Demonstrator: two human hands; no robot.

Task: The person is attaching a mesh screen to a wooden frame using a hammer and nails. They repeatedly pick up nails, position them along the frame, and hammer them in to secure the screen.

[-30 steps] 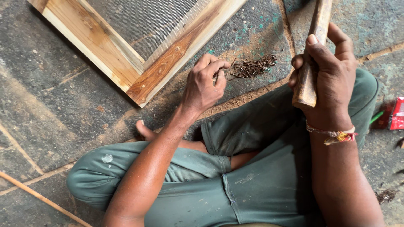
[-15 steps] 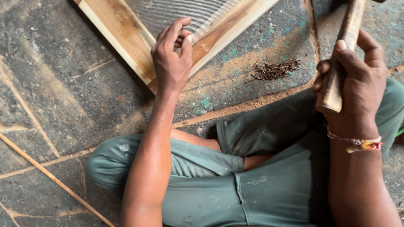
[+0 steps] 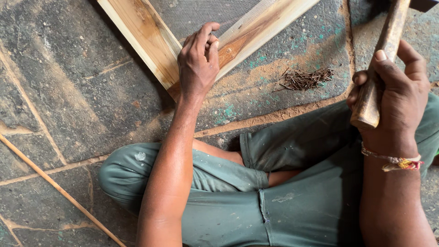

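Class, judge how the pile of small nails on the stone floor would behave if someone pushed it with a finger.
The pile of nails would probably scatter, since the pieces lie loose and crisscrossed. Each looks thin and light, so likely slides easily. On the dusty stone floor, some may roll.

Left hand [image 3: 197, 64]: moved from beside the pile of nails [image 3: 305, 79] up onto the corner of the wooden frame [image 3: 151, 39]; fingers now pinched together at the inner edge by the mesh [image 3: 201, 13].
Right hand [image 3: 393, 98]: hammer handle [image 3: 379, 68] shifted slightly rightward in view.
Frame corner: now nearer the view's centre.
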